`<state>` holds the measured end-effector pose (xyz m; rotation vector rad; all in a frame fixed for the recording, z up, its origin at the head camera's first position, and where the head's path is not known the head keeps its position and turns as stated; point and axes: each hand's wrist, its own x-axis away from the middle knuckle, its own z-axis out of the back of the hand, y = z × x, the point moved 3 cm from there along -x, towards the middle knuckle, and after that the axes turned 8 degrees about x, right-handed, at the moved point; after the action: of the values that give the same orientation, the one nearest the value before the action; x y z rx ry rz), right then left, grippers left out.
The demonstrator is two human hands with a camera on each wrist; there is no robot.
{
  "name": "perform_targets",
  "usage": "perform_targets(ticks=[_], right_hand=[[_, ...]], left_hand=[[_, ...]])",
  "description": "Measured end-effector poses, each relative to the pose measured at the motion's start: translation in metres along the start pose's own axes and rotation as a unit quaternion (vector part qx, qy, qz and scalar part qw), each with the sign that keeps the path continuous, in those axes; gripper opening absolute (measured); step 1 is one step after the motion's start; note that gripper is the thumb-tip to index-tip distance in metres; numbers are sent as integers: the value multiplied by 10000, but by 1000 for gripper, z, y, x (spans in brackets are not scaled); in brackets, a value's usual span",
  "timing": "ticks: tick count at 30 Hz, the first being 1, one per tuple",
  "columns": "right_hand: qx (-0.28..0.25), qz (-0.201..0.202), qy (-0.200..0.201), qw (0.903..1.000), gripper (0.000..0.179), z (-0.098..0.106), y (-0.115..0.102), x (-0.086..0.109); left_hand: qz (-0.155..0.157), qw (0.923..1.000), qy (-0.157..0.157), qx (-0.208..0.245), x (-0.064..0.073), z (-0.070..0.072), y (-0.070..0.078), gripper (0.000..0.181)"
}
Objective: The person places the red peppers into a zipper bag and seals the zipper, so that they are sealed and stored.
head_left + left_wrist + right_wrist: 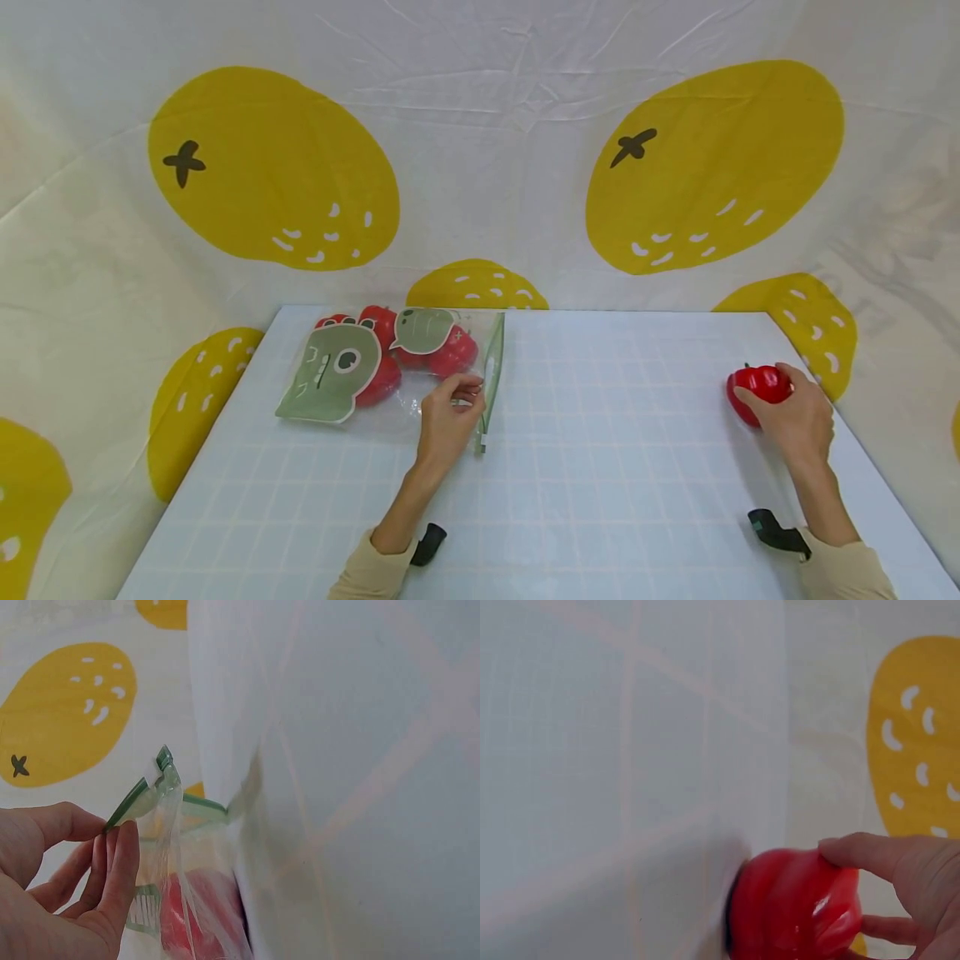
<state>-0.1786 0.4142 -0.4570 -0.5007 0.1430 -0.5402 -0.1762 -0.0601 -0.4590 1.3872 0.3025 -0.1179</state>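
Note:
On the left of the table, a clear zip bag (pixel 300 406) with a green dinosaur print lies flat with several red bell peppers (pixel 453 354) inside. My left hand (pixel 442 425) pinches the green zip edge (pixel 129 802) at the bag's right end between thumb and fingers. In the left wrist view, that edge is lifted and the bag's mouth stands partly apart. Far to the right, my right hand (pixel 804 421) grips another red bell pepper (pixel 761 383), thumb on one side and fingers on the other. The right wrist view shows this pepper (pixel 791 907) close against the table surface.
A white table (pixel 600 467) with a faint grid spans the front. Behind and beside it hangs a pale cloth (pixel 495 183) with large yellow fruit prints. Black wrist cameras (pixel 429 544) sit at both sleeves.

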Motion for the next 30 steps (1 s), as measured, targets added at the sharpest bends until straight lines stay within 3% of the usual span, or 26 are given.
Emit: perform_targets(ticks=[10,18,30], right_hand=[[-436,-7,-12,9990,81,-2,-1,1],[-839,-26,-246,9962,84,-7,-7,2],[-1069,211,-361,9934,85,-13,-31,10]], left_hand=[[-59,10000,-11,36,1,0,0,18],[104,9999,2,-47,1,1,0,18],[66,10000,45,-41,0,0,1,18]])
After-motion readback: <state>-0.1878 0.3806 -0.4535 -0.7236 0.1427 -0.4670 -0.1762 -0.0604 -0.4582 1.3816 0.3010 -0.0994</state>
